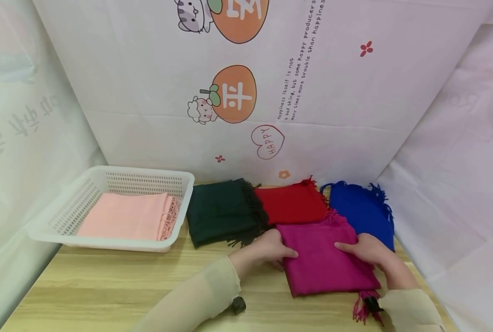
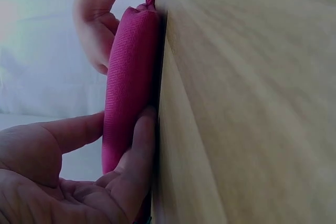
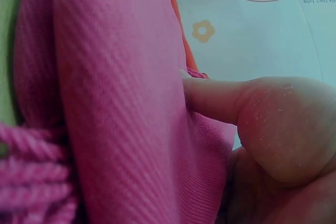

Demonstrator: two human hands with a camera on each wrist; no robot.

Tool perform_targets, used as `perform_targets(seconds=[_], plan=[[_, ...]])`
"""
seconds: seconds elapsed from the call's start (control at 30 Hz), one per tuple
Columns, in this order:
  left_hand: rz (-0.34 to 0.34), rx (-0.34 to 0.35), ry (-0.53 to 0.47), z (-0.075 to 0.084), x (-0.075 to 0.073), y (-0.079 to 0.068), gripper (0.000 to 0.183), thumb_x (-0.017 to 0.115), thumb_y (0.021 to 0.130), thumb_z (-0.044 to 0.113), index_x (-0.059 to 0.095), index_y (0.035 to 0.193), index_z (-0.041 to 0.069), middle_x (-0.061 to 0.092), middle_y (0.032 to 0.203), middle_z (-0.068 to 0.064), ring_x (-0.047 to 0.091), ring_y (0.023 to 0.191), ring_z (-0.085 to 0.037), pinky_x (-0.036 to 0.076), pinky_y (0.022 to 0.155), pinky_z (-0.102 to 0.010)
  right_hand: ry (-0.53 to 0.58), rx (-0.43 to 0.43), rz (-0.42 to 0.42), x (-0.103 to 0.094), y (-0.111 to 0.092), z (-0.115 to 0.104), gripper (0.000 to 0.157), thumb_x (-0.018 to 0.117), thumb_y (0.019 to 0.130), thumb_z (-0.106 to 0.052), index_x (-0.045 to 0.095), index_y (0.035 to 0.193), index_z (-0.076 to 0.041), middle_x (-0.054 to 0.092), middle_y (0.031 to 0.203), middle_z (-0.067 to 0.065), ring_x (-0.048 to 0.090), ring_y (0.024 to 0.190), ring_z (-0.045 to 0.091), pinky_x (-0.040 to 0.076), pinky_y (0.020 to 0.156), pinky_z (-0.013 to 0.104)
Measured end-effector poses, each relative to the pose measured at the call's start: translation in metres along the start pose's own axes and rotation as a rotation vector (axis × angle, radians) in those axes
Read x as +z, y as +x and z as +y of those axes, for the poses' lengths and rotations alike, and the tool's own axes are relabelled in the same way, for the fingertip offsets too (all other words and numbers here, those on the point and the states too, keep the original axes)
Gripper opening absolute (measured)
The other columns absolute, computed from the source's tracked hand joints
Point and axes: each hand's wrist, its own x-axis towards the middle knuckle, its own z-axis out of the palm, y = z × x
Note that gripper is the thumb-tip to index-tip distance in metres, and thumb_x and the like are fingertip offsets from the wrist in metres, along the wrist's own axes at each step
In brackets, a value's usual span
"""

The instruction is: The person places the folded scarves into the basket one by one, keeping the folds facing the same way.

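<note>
A folded magenta scarf (image 1: 325, 263) with fringe at its upper and lower right corners lies at the front right of the table. My left hand (image 1: 269, 248) grips its left edge, thumb on top and fingers underneath; the left wrist view shows this hand (image 2: 79, 177) pinching the thick folded layers (image 2: 130, 72) close to the wood. At the right edge, my right hand (image 1: 370, 250) holds the scarf with the thumb lying on top. Its other fingers are mostly hidden beneath the cloth in the right wrist view, where the thumb (image 3: 215, 98) presses the fabric (image 3: 121, 98).
Behind the magenta scarf lie folded dark green (image 1: 221, 210), red (image 1: 292, 203) and blue (image 1: 358, 210) fringed scarves. A white perforated basket (image 1: 146, 171) at the left contains a folded pink scarf (image 1: 123, 216). White printed cloth walls (image 1: 333, 152) enclose the wooden table (image 1: 117, 290).
</note>
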Motion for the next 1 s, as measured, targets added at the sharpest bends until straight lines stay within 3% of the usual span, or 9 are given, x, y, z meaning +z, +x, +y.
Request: perform_targets(seconds=[0.23,0.73,1.0], plan=[[0.036,-0.008,0.102,0.0012,0.0015,0.0016,0.022,0.089,0.095,0.018,0.070,0.095,0.006,0.074,0.082,-0.006,0.075,0.060,-0.025,0.065,0.057,-0.039,0.013,-0.018,0.011,0.0015,0.0000,-0.0051,0.064,0.073,0.104,-0.061,0.065,0.103,0.003,0.068,0.093,0.012,0.066,0.081,0.023,0.055,0.069,0.038],[0.001,0.013,0.054,-0.0051,0.0004,0.0046,0.022,0.089,0.094,0.012,0.070,0.088,0.006,0.074,0.079,-0.007,0.071,0.058,-0.021,0.063,0.053,-0.038,0.038,-0.018,0.053,0.0049,0.0006,-0.0066,0.073,0.078,0.102,-0.056,0.064,0.120,0.014,0.069,0.102,0.015,0.067,0.088,0.026,0.057,0.072,0.039],[0.001,0.018,0.053,-0.0041,-0.0001,0.0029,0.035,0.087,0.095,0.007,0.058,0.076,0.008,0.071,0.076,-0.011,0.072,0.057,-0.020,0.064,0.053,-0.038,0.034,-0.053,0.076,0.0067,0.0014,-0.0039,0.064,0.078,0.103,-0.053,0.067,0.113,0.009,0.068,0.097,0.013,0.065,0.084,0.024,0.055,0.070,0.038]])
